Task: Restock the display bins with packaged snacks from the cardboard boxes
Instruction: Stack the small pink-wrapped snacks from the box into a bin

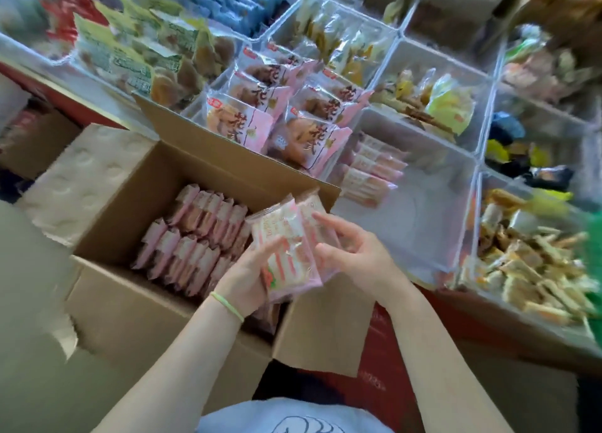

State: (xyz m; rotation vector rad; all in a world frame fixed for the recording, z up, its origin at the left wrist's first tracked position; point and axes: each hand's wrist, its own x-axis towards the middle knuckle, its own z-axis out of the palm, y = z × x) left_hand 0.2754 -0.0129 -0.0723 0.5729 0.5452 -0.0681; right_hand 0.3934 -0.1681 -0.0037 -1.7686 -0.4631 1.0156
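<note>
Both hands, left hand [246, 274] and right hand [350, 253], fingers curled, grip pink snack packets [286, 246].

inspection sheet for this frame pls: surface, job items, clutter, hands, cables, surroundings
Surface: clear plastic display bins in a grid; the near one holds only a few pink packets.
Job's things: open brown cardboard box with rows of pink snack packets; small stack of pink-and-white packets held above it.
Clutter: nothing seen.
Grippers: left hand grips the stack from below; right hand holds its far side.
Cables: nothing seen.
Surroundings: other bins of assorted wrapped snacks; another cardboard box at left.
</note>
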